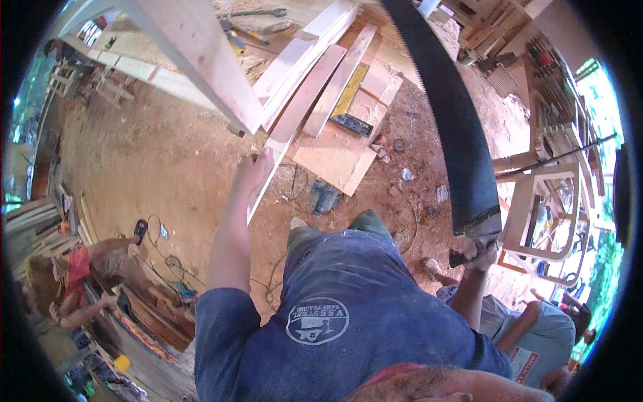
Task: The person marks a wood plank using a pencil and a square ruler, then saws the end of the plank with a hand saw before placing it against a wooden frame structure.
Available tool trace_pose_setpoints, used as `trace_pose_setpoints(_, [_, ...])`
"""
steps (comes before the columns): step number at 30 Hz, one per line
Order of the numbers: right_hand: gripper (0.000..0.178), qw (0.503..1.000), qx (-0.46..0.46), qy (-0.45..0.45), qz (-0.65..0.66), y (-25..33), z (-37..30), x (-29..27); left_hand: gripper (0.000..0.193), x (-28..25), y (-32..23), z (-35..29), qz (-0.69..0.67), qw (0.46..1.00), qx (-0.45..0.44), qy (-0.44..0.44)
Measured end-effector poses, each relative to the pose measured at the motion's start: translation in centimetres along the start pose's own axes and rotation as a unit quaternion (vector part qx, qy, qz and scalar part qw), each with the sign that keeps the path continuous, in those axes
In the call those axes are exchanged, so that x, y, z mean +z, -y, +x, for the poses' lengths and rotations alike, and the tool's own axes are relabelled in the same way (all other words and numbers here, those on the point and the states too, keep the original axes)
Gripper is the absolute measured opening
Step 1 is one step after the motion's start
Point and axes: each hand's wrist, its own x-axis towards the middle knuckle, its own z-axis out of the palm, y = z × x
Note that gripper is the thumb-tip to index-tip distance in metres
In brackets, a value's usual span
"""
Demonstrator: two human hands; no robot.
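Note:
My right hand (477, 253) is closed round the handle of a large handsaw (455, 120). Its long dark blade rises toward the top of the view, teeth facing left. My left hand (251, 173) is closed on the near end of a narrow wooden board (305, 94), which slants up and away to the right. Beside it lie a second wooden strip (341, 80) and a carpenter's square (349, 94) with a yellow blade and dark stock, on a wide plank (328, 157). A thick pale beam (201, 60) stands just left of the board.
A wrench (261, 13) lies on the bench at the top. On the dirt floor are a dark tool (325, 197) and loose cords. One person in red (79, 268) works at lower left; another in grey (546, 328) is close on my right, near wooden frames (542, 214).

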Motion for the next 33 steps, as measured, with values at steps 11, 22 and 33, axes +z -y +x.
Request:
trace_pose_setpoints(11, [0.039, 0.964, 0.201, -0.041, 0.167, -8.0, 14.9, 10.6, 0.07, 2.2, -1.9, -5.4, 0.085, 0.986, 0.056, -0.134])
trace_pose_setpoints(22, [0.042, 0.834, 0.438, 0.066, 0.328, -13.3, 20.7, 17.7, 0.066, 5.7, 0.2, -15.1, 0.083, 0.897, 0.066, -0.43])
trace_pose_setpoints(33, [0.043, 0.866, 0.445, 0.191, 0.125, -17.7, 23.8, 22.3, 0.069, 4.3, 1.9, -16.0, 0.098, 0.898, 0.11, -0.415])
